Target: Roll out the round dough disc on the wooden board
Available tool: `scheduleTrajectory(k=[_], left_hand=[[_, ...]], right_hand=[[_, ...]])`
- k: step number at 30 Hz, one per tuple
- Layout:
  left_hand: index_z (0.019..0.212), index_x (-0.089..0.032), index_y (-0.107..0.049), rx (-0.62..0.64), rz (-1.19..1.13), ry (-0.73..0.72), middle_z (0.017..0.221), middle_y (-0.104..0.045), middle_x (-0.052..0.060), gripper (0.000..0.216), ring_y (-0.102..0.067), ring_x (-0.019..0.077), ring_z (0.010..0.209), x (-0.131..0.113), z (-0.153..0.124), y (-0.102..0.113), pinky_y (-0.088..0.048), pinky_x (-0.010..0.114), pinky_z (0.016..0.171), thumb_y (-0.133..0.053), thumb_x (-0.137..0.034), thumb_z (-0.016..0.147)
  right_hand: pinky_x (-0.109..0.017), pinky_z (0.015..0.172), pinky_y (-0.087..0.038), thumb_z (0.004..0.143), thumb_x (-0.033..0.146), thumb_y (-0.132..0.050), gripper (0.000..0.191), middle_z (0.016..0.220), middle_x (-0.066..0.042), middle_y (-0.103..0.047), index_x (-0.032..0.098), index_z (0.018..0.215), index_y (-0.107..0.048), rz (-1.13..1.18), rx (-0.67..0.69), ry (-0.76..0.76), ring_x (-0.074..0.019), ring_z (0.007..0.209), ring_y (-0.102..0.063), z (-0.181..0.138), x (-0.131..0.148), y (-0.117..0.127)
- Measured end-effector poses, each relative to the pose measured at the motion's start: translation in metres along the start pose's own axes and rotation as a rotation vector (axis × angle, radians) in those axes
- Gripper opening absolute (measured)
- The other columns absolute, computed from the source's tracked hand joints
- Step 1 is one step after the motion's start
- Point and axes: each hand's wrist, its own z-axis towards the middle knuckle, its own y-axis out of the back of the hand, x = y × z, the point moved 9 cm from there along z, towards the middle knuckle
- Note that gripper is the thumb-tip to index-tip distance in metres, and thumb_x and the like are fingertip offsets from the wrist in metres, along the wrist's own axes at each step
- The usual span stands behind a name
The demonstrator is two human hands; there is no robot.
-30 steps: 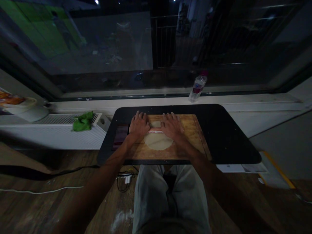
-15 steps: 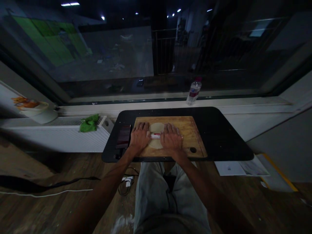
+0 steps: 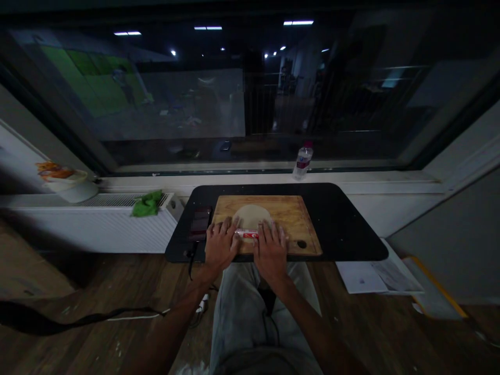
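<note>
My left hand (image 3: 222,242) lies over the left end of a rolling pin (image 3: 247,234) with a red and white label, fingers stretched forward. On its right end rests my right hand (image 3: 270,247), palm down, fingers also extended rather than wrapped around. Between the hands, the pin lies across the near part of a round, flat sheet of pale dough (image 3: 252,213). Under the dough is a wooden cutting board (image 3: 287,213) with a dark hole near its right corner. Both palms hide the pin's ends.
The black tabletop (image 3: 339,224) carries the board and a dark phone (image 3: 200,221) at left. A water bottle (image 3: 302,161) stands on the windowsill. A green cloth (image 3: 147,204) and a white tub (image 3: 72,187) sit on the radiator (image 3: 117,229). Papers (image 3: 367,276) lie low at right.
Both hands and the rolling pin have moved toward me, from the middle of the dough to its near part. The view has tilted up slightly.
</note>
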Motion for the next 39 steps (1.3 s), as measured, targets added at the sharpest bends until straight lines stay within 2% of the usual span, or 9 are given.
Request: scheduleTrajectory(k=[3, 6, 11, 17, 25, 32, 39], left_hand=[[0.17, -0.026, -0.055, -0.034, 0.043, -0.02, 0.168, -0.061, 0.014, 0.058, -0.058, 0.0379, 0.146, -0.007, -0.013, 0.004, -0.035, 0.063, 0.13, -0.045, -0.043, 0.115], [0.169, -0.024, -0.056, -0.023, 0.08, -0.035, 0.163, -0.064, 0.016, 0.06, -0.059, 0.0405, 0.145, -0.014, -0.013, 0.005, -0.035, 0.065, 0.129, -0.046, -0.049, 0.116], [0.169, -0.026, -0.056, 0.042, 0.079, -0.062, 0.165, -0.064, 0.015, 0.059, -0.063, 0.0386, 0.139, -0.018, 0.009, 0.005, -0.039, 0.064, 0.127, -0.043, -0.051, 0.117], [0.167, -0.03, -0.057, 0.1, 0.043, -0.094, 0.169, -0.059, 0.013, 0.057, -0.062, 0.0396, 0.143, -0.02, 0.027, 0.006, -0.047, 0.06, 0.12, -0.04, -0.051, 0.117], [0.169, -0.024, -0.054, 0.098, 0.004, -0.083, 0.17, -0.057, 0.018, 0.06, -0.052, 0.0417, 0.154, -0.023, 0.041, -0.006, -0.043, 0.063, 0.123, -0.041, -0.05, 0.117], [0.169, -0.025, -0.052, 0.111, -0.007, -0.091, 0.17, -0.057, 0.016, 0.059, -0.056, 0.0397, 0.149, -0.021, 0.055, -0.013, -0.044, 0.061, 0.122, -0.037, -0.049, 0.118], [0.163, -0.028, -0.06, 0.136, -0.023, -0.071, 0.161, -0.066, 0.013, 0.053, -0.057, 0.0364, 0.15, -0.013, 0.094, -0.021, -0.046, 0.059, 0.122, -0.035, -0.046, 0.119]], right_hand=[[-0.061, 0.141, -0.016, 0.115, 0.033, -0.046, 0.057, 0.174, -0.014, -0.055, 0.011, 0.166, -0.056, 0.004, -0.007, -0.003, -0.0374, 0.168, -0.035, -0.011, 0.002, 0.002], [-0.061, 0.141, -0.014, 0.116, 0.035, -0.046, 0.055, 0.174, -0.013, -0.055, 0.013, 0.166, -0.057, 0.001, -0.014, -0.006, -0.0368, 0.167, -0.037, -0.012, 0.002, 0.003], [-0.066, 0.139, -0.013, 0.116, 0.034, -0.049, 0.05, 0.168, -0.014, -0.062, 0.019, 0.161, -0.064, -0.031, 0.011, -0.018, -0.0376, 0.162, -0.046, 0.012, -0.007, -0.001], [-0.069, 0.137, -0.017, 0.116, 0.038, -0.051, 0.049, 0.168, -0.013, -0.062, 0.025, 0.16, -0.065, -0.078, 0.089, -0.04, -0.0396, 0.161, -0.044, 0.041, -0.017, -0.009], [-0.071, 0.135, -0.017, 0.116, 0.041, -0.048, 0.05, 0.171, -0.016, -0.057, 0.023, 0.16, -0.065, -0.096, 0.161, -0.067, -0.0404, 0.16, -0.042, 0.064, -0.022, -0.015], [-0.07, 0.131, -0.025, 0.117, 0.044, -0.043, 0.051, 0.167, -0.018, -0.06, 0.021, 0.154, -0.069, -0.086, 0.2, -0.092, -0.0397, 0.156, -0.046, 0.082, -0.028, -0.023], [-0.067, 0.132, -0.024, 0.115, 0.04, -0.045, 0.05, 0.162, -0.018, -0.065, 0.019, 0.151, -0.072, -0.1, 0.226, -0.126, -0.0399, 0.159, -0.045, 0.117, -0.04, -0.04]])
